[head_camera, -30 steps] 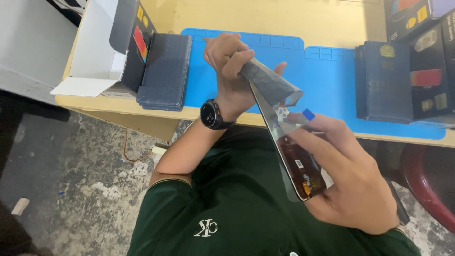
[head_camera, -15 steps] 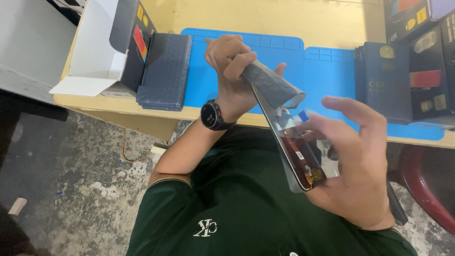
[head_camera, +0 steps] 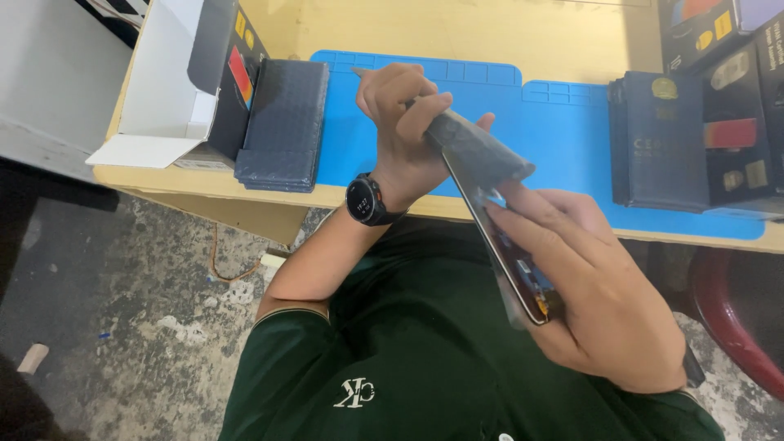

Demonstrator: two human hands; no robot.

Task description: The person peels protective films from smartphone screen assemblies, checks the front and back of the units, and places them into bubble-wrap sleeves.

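Phone screen panel [head_camera: 513,263]: held edge-on in front of the worktop's [head_camera: 392,37] near edge, over the lap. Right hand [head_camera: 608,302]: grip clasped along its lower length. Left hand [head_camera: 404,122]: grip clenched on dark wrapping [head_camera: 478,151] covering its upper end, above blue mat [head_camera: 572,122].

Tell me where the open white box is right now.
In the head view the open white box sits at the far left end of the wooden table, beside the dark pouch at the blue mat's left edge.
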